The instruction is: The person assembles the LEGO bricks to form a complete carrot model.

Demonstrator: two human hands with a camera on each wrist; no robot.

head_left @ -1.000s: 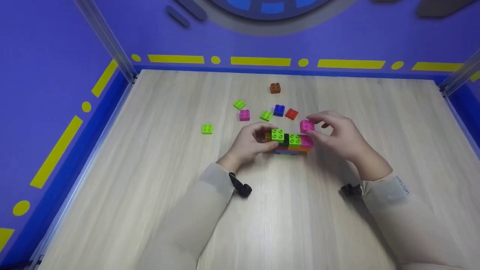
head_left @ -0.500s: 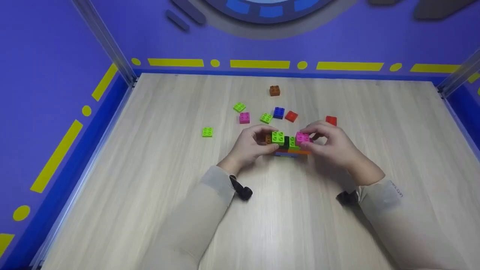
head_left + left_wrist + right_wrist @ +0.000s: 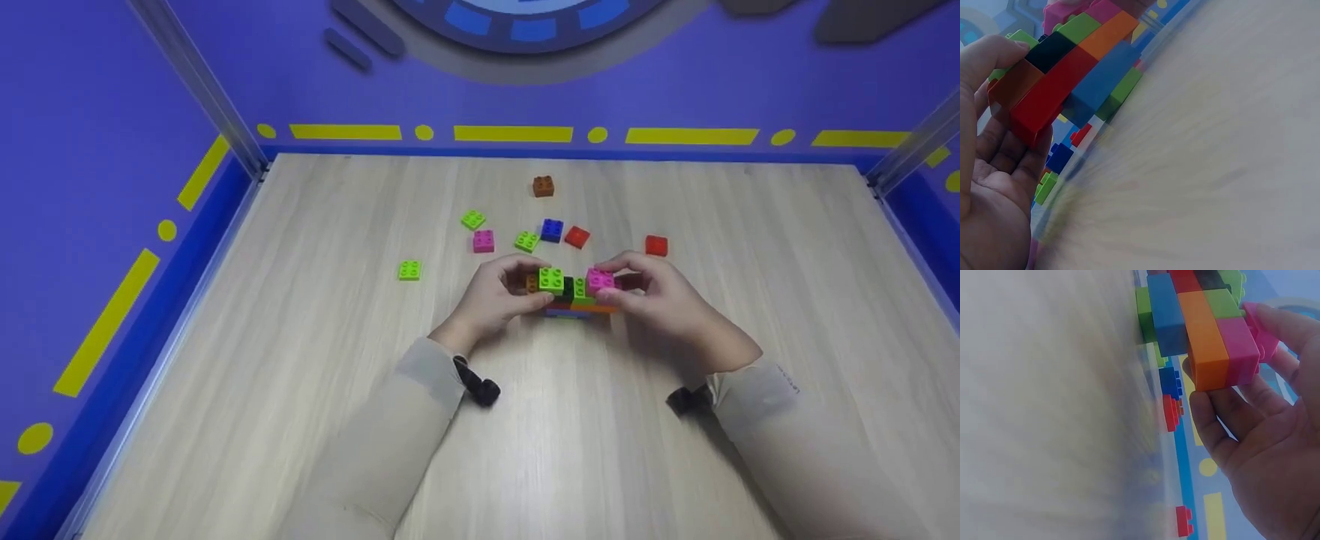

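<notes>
A layered stack of toy building bricks stands between both hands. My left hand (image 3: 487, 298) grips its left end, thumb at the lime brick (image 3: 551, 280) on top. In the left wrist view, a brown brick, a long red brick (image 3: 1053, 93) and a blue brick (image 3: 1100, 81) show low in the stack. My right hand (image 3: 664, 304) pinches a pink brick (image 3: 600, 281) at the top right end. In the right wrist view this pink brick (image 3: 1262, 332) sits slightly askew over another pink brick (image 3: 1241, 349), beside an orange brick (image 3: 1206, 343). Other right fingers lie behind the orange end.
Loose bricks lie beyond the hands: lime (image 3: 409, 270), pink (image 3: 484, 241), blue (image 3: 552, 230), red (image 3: 577, 238) and brown (image 3: 544, 186), with another red brick (image 3: 656, 245) to the right. Blue panels (image 3: 525, 105) border the wooden table (image 3: 337, 225).
My right hand has moved left and down, bringing the pink brick onto the stack's right end. The red brick behind that hand has come into view. My left hand keeps its grip.
</notes>
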